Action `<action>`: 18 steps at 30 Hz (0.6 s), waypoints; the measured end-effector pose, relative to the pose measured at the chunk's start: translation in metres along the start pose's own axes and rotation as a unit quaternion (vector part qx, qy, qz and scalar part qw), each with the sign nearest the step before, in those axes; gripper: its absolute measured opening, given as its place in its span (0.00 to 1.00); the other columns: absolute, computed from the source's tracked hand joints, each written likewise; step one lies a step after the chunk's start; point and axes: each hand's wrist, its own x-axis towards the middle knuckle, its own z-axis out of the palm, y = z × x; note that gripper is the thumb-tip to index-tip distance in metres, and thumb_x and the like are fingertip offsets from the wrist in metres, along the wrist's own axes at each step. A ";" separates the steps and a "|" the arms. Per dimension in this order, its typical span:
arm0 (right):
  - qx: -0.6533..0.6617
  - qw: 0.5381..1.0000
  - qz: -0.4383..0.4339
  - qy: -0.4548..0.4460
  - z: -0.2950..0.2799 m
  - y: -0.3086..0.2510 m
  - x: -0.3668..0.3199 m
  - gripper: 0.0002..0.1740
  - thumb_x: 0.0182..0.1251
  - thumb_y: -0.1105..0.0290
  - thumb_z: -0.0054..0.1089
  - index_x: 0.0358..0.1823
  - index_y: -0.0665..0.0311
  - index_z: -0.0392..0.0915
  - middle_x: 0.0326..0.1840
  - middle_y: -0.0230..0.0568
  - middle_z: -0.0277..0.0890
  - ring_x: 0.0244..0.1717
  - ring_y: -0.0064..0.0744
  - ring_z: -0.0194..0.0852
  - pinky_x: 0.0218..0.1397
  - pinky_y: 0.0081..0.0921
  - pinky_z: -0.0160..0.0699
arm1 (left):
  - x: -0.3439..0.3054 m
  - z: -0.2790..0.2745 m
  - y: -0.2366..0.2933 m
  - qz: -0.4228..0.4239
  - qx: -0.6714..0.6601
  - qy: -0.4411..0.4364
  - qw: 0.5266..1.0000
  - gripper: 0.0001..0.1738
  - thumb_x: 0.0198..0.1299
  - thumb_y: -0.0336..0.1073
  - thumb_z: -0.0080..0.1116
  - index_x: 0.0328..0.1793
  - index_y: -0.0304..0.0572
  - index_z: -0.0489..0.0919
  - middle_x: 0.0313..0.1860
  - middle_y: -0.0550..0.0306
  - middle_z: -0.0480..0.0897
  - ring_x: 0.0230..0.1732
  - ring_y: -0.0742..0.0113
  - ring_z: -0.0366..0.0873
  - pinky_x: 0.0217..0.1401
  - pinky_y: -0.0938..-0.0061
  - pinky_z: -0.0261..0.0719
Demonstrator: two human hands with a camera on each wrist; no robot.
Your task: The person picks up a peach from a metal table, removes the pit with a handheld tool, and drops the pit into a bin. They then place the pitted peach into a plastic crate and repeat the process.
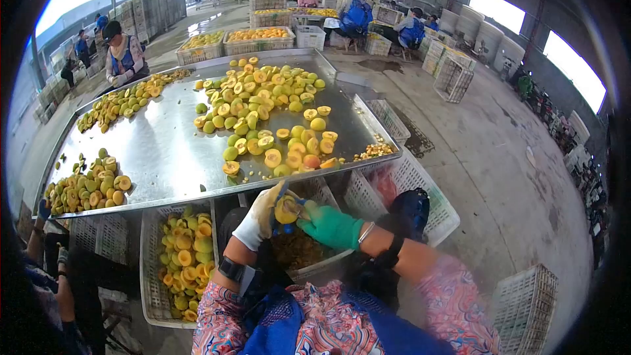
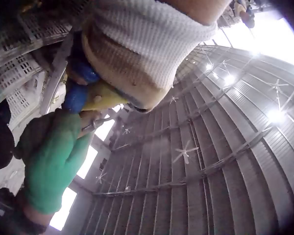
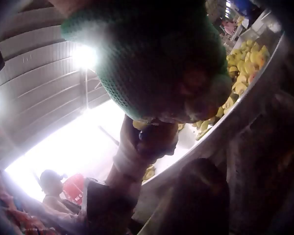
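In the head view my left hand [image 1: 256,218], in a white glove with blue fingertips, grips a yellow-green peach [image 1: 286,210] just off the near edge of the metal table [image 1: 164,164]. My right hand [image 1: 332,227], in a green knitted glove, meets the fruit from the other side. The left wrist view shows a small curved metal tool [image 2: 99,123] sticking out from the green fingers beside the yellow flesh. Beneath both hands sits a crate with brownish scraps [image 1: 296,250]. Peach halves [image 1: 256,92] are heaped on the table in front of me.
A crate of peach halves [image 1: 187,256] stands at my left, and a white crate [image 1: 420,204] at my right. Loose pits [image 1: 374,150] lie at the table's right corner. Another worker [image 1: 123,59] is at the table's far left. Fruit-filled crates [image 1: 259,43] stand behind the table.
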 end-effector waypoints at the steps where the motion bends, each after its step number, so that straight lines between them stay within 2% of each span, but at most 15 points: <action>1: -0.010 1.000 0.015 -0.022 -0.006 -0.004 0.000 0.19 0.67 0.59 0.52 0.43 0.71 0.63 0.29 0.66 0.74 0.32 0.66 0.75 0.31 0.54 0.71 | 0.000 -0.002 0.002 -0.055 -0.039 -0.010 0.998 0.28 0.69 0.55 0.45 0.44 0.32 0.79 0.36 0.52 0.83 0.33 0.70 0.82 0.35 0.77 0.83; 3: -0.017 0.999 0.026 -0.045 -0.009 -0.004 -0.001 0.20 0.67 0.59 0.52 0.43 0.71 0.63 0.30 0.66 0.74 0.34 0.66 0.75 0.33 0.54 0.72 | -0.002 -0.002 0.021 -0.164 -0.117 -0.029 0.979 0.26 0.69 0.53 0.44 0.43 0.34 0.79 0.36 0.54 0.83 0.33 0.70 0.82 0.37 0.77 0.82; 4: -0.014 0.999 0.023 -0.044 -0.008 -0.002 -0.001 0.20 0.67 0.59 0.53 0.43 0.71 0.63 0.31 0.66 0.74 0.34 0.66 0.75 0.34 0.53 0.72 | -0.002 -0.004 0.017 -0.058 -0.005 -0.042 0.997 0.25 0.69 0.53 0.44 0.46 0.35 0.78 0.37 0.56 0.83 0.34 0.72 0.81 0.38 0.78 0.81; 5: -0.012 0.999 0.019 -0.043 -0.008 -0.001 -0.001 0.20 0.67 0.60 0.53 0.44 0.72 0.64 0.31 0.66 0.75 0.35 0.66 0.75 0.35 0.53 0.73 | 0.000 -0.005 0.015 0.049 0.108 -0.055 0.991 0.24 0.70 0.52 0.44 0.48 0.36 0.78 0.37 0.58 0.82 0.34 0.74 0.80 0.38 0.78 0.79; 6: 0.021 0.999 0.028 -0.038 -0.005 0.001 -0.002 0.21 0.67 0.58 0.52 0.45 0.71 0.63 0.33 0.66 0.75 0.36 0.66 0.75 0.36 0.52 0.73 | 0.001 -0.005 0.014 0.155 0.218 -0.066 0.961 0.23 0.70 0.52 0.43 0.50 0.37 0.77 0.38 0.60 0.82 0.35 0.76 0.79 0.38 0.79 0.78; 7: 0.053 0.997 0.035 -0.031 0.001 0.001 -0.004 0.22 0.68 0.57 0.52 0.46 0.71 0.62 0.34 0.65 0.75 0.37 0.65 0.76 0.38 0.51 0.73 | 0.002 -0.005 0.015 0.041 0.115 -0.050 0.991 0.23 0.70 0.51 0.44 0.50 0.37 0.77 0.38 0.60 0.82 0.35 0.76 0.79 0.38 0.79 0.77; 8: 0.085 0.995 0.043 -0.025 0.005 0.000 -0.005 0.23 0.68 0.56 0.52 0.48 0.71 0.62 0.35 0.65 0.76 0.39 0.65 0.76 0.39 0.51 0.73 | 0.004 -0.001 0.026 -0.074 0.009 -0.033 0.997 0.23 0.69 0.51 0.45 0.49 0.37 0.77 0.38 0.60 0.81 0.35 0.76 0.79 0.38 0.79 0.77; 9: 0.082 0.995 0.050 -0.018 0.007 -0.001 -0.005 0.23 0.68 0.56 0.52 0.48 0.71 0.62 0.35 0.65 0.76 0.39 0.65 0.76 0.40 0.50 0.73 | 0.004 0.001 0.032 -0.187 -0.097 -0.015 0.977 0.23 0.69 0.51 0.45 0.49 0.37 0.77 0.38 0.60 0.81 0.36 0.76 0.78 0.37 0.79 0.76; 11: 0.079 0.995 0.065 -0.004 0.010 -0.004 -0.008 0.24 0.68 0.55 0.51 0.48 0.72 0.63 0.36 0.65 0.76 0.39 0.64 0.76 0.40 0.49 0.73 | 0.010 -0.002 0.020 -0.172 -0.059 -0.015 0.983 0.24 0.70 0.51 0.44 0.44 0.35 0.78 0.36 0.56 0.82 0.36 0.73 0.80 0.40 0.78 0.78; 12: 0.058 0.995 0.075 -0.029 0.007 -0.004 -0.009 0.24 0.68 0.55 0.51 0.49 0.72 0.63 0.36 0.65 0.76 0.40 0.64 0.76 0.41 0.48 0.73 | 0.012 -0.002 0.014 -0.165 -0.040 -0.016 0.985 0.24 0.71 0.50 0.44 0.42 0.33 0.79 0.36 0.55 0.82 0.36 0.72 0.80 0.42 0.77 0.79; 14: 0.017 0.992 0.097 -0.076 -0.002 -0.004 -0.009 0.23 0.69 0.55 0.50 0.49 0.71 0.64 0.38 0.66 0.75 0.42 0.63 0.76 0.42 0.46 0.74 | 0.010 0.001 0.015 -0.180 -0.026 -0.017 0.983 0.24 0.69 0.52 0.45 0.46 0.36 0.77 0.37 0.58 0.81 0.35 0.74 0.79 0.38 0.78 0.77; 18: 0.040 0.993 0.088 -0.066 0.004 0.008 -0.007 0.25 0.69 0.54 0.50 0.52 0.71 0.64 0.38 0.62 0.77 0.40 0.61 0.77 0.42 0.44 0.75 | 0.016 -0.001 0.012 -0.180 -0.006 -0.039 0.983 0.25 0.69 0.53 0.46 0.52 0.37 0.76 0.38 0.60 0.80 0.35 0.75 0.78 0.36 0.78 0.75</action>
